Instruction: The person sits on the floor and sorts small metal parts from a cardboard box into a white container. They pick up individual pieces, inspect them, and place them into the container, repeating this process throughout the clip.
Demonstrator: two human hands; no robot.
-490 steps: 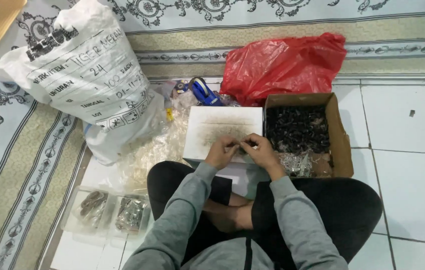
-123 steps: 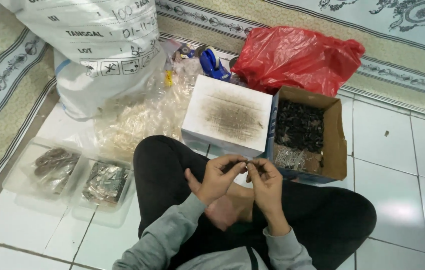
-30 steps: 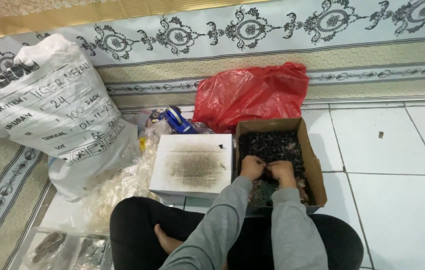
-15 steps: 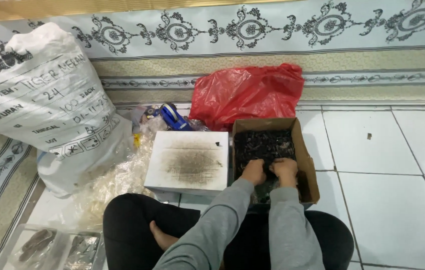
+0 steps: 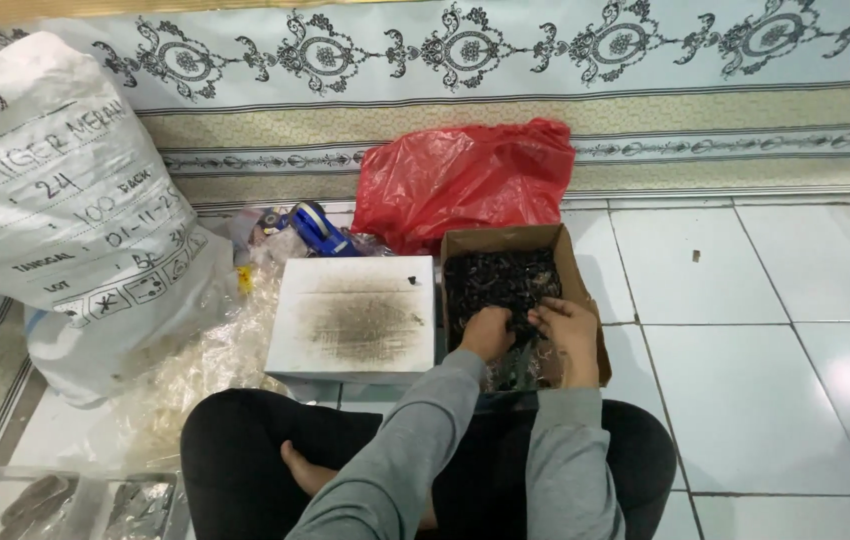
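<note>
Both my hands, left (image 5: 488,333) and right (image 5: 567,325), dig curled into the small dark pieces (image 5: 501,280) filling the cardboard box (image 5: 565,262); what they grip I cannot tell. A careless scoop could spill pieces over the box's rim onto the floor, or topple the box toward the white board (image 5: 355,318) beside it.

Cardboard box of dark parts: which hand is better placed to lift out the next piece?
Probably the right hand: it rests open, fingers spread on the dark small parts inside the cardboard box. The left hand is curled at the pile's near edge; its contents can't be seen.

Red plastic bag (image 5: 465,180), brown cardboard box (image 5: 585,300) of black pieces (image 5: 500,280), white box (image 5: 355,320) smudged grey, blue-scrolled carpet (image 5: 545,50).
</note>
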